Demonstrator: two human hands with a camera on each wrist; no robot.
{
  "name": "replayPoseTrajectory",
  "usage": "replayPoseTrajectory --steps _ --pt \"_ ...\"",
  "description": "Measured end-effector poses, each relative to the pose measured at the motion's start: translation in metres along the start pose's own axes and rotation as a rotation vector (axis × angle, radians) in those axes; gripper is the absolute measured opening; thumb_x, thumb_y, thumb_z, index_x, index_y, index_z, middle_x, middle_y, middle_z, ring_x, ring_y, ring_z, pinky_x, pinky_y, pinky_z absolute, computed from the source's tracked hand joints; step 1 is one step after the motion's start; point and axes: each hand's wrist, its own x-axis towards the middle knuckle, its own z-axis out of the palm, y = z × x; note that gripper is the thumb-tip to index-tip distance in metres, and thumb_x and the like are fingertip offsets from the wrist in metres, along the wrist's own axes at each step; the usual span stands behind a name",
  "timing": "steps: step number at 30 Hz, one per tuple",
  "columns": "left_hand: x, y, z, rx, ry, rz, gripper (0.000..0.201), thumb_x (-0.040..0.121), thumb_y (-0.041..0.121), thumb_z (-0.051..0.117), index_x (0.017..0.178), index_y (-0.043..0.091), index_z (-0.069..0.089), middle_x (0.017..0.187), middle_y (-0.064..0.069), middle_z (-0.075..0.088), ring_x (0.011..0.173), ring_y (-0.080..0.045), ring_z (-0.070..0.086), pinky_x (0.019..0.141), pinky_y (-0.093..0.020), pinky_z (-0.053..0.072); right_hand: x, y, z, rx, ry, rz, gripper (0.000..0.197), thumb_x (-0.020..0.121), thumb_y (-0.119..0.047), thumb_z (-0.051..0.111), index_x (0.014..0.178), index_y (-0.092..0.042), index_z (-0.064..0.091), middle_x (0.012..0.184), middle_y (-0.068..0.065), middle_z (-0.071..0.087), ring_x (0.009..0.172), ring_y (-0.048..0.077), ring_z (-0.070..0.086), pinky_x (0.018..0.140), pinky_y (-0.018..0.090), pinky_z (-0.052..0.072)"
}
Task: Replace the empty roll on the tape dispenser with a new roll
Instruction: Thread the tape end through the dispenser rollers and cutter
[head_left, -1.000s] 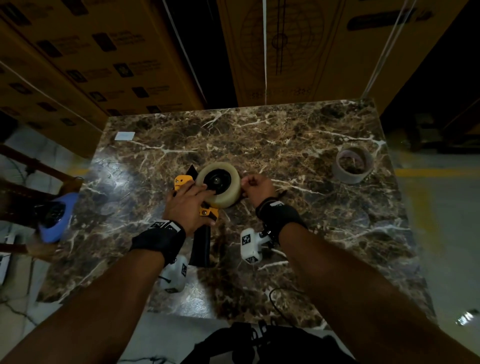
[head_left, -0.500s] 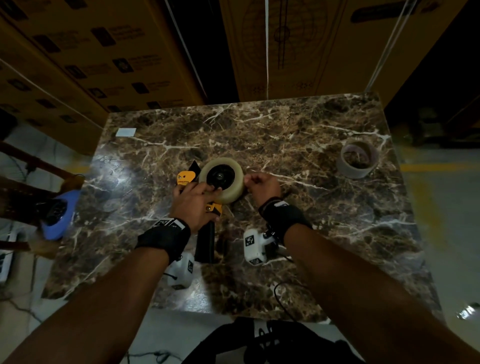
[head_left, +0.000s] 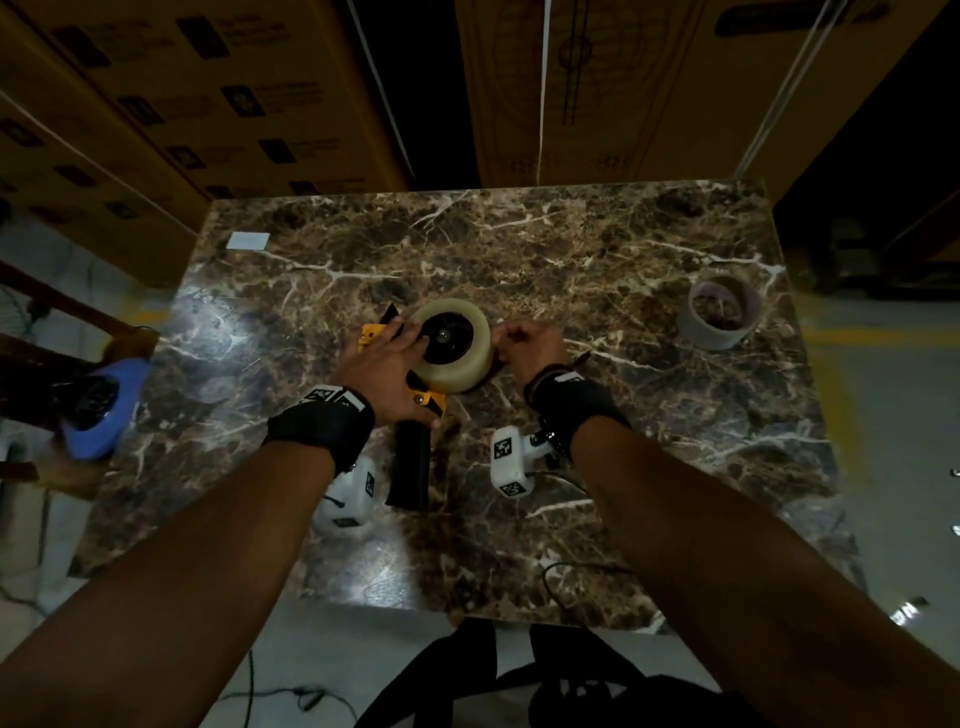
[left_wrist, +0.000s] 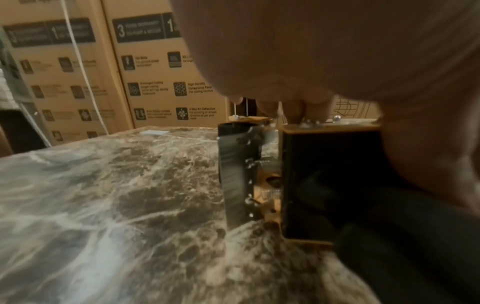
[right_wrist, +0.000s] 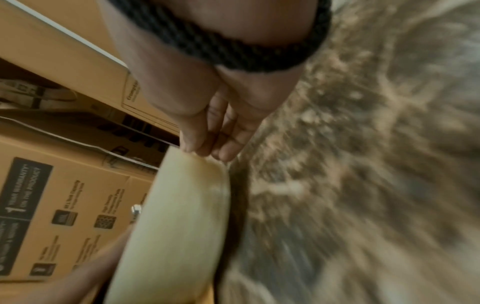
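Note:
The tape dispenser (head_left: 415, 457), yellow frame and black handle, lies on its side on the marble table (head_left: 571, 249). A cream new tape roll (head_left: 460, 364) sits on its black hub. My left hand (head_left: 387, 364) lies over the frame with fingers stretched onto the hub, pressing it down. In the left wrist view the dispenser (left_wrist: 324, 174) fills the middle under the palm. My right hand (head_left: 524, 345) is curled at the roll's right side. Its fingertips (right_wrist: 207, 153) pinch at the outer rim of the roll (right_wrist: 176, 216). The empty roll core (head_left: 719, 312) stands at the right.
Stacked cardboard boxes (head_left: 623, 78) rise just behind the table's far edge. A small white label (head_left: 249, 240) lies at the far left corner. A blue object (head_left: 104, 415) sits left of the table. A dark bag (head_left: 519, 675) lies on the floor by the near edge.
My left fingers have slid from the yellow frame further onto the hub. The right hand stays at the roll's right edge. The dispenser has barely shifted.

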Motion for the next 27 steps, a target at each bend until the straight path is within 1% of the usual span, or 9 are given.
replayPoseTrajectory --steps 5,10,13,16,18,20,22,24,27 --pt "-0.004 -0.003 0.006 -0.050 0.093 -0.006 0.109 0.058 0.072 0.070 0.147 0.028 0.027 0.160 0.004 0.013 0.147 -0.018 0.006 0.117 -0.052 0.006 -0.022 0.029 0.003 -0.110 0.033 -0.038 0.005 0.080 -0.018 0.071 0.082 -0.014 0.074 0.087 0.013 0.073 0.086 0.025 0.067 0.084 0.041 0.054" --pt "-0.012 0.006 0.010 -0.043 0.180 0.026 0.087 0.064 0.061 0.073 0.140 0.034 0.041 0.139 -0.001 0.040 0.131 -0.023 0.033 0.108 -0.040 0.019 -0.006 0.003 0.000 0.003 0.031 -0.011 0.009 0.084 -0.005 0.065 0.079 -0.009 0.070 0.079 0.011 0.067 0.077 0.024 0.062 0.079 0.040 0.056" --pt "-0.014 0.009 0.012 -0.015 0.200 0.025 0.085 0.066 0.060 0.073 0.140 0.035 0.040 0.134 -0.002 0.042 0.128 -0.024 0.034 0.105 -0.039 0.020 -0.003 0.003 0.001 0.029 0.022 -0.007 0.007 0.084 -0.002 0.064 0.082 -0.004 0.070 0.079 0.011 0.066 0.076 0.023 0.061 0.074 0.038 0.054" --pt "-0.013 0.012 0.014 0.000 0.194 0.010 0.086 0.067 0.060 0.072 0.142 0.034 0.038 0.133 -0.003 0.041 0.127 -0.026 0.033 0.103 -0.040 0.024 -0.020 0.021 0.001 -0.050 0.035 -0.035 0.004 0.082 -0.012 0.069 0.082 -0.011 0.072 0.081 0.013 0.070 0.079 0.020 0.063 0.079 0.036 0.054" --pt "-0.013 0.013 0.016 -0.013 0.188 0.002 0.085 0.069 0.058 0.071 0.143 0.032 0.036 0.133 -0.005 0.041 0.126 -0.027 0.033 0.102 -0.040 0.027 -0.024 0.026 0.000 -0.107 0.016 -0.038 0.010 0.082 -0.015 0.070 0.087 -0.008 0.074 0.088 0.013 0.073 0.083 0.019 0.064 0.081 0.033 0.053" --pt "-0.012 0.014 0.019 -0.019 0.188 0.010 0.084 0.071 0.056 0.071 0.143 0.032 0.036 0.132 -0.006 0.042 0.124 -0.028 0.034 0.102 -0.041 0.029 -0.018 0.023 0.001 -0.103 0.023 -0.030 0.011 0.081 -0.017 0.070 0.087 -0.009 0.074 0.090 0.013 0.074 0.087 0.024 0.067 0.085 0.038 0.054" --pt "-0.012 0.014 0.019 -0.019 0.194 0.029 0.083 0.071 0.054 0.071 0.143 0.031 0.037 0.130 -0.008 0.043 0.122 -0.029 0.035 0.101 -0.041 0.032 -0.004 0.023 0.003 -0.093 0.034 -0.014 0.005 0.080 -0.020 0.070 0.079 -0.017 0.074 0.088 0.013 0.074 0.088 0.029 0.068 0.086 0.047 0.055" --pt "-0.011 0.013 0.017 -0.013 0.200 0.049 0.082 0.071 0.053 0.072 0.142 0.031 0.037 0.128 -0.007 0.043 0.120 -0.029 0.037 0.100 -0.040 0.033 0.002 0.026 0.006 -0.092 0.045 0.006 0.004 0.079 -0.023 0.071 0.076 -0.021 0.073 0.088 0.012 0.075 0.088 0.030 0.068 0.086 0.048 0.055" --pt "-0.011 0.006 0.012 0.013 0.213 0.045 0.088 0.068 0.062 0.070 0.143 0.032 0.036 0.135 -0.005 0.041 0.124 -0.028 0.034 0.103 -0.041 0.027 -0.014 0.019 0.002 -0.106 0.017 -0.019 0.011 0.080 -0.016 0.071 0.088 -0.009 0.075 0.094 0.013 0.074 0.090 0.024 0.066 0.088 0.038 0.053"
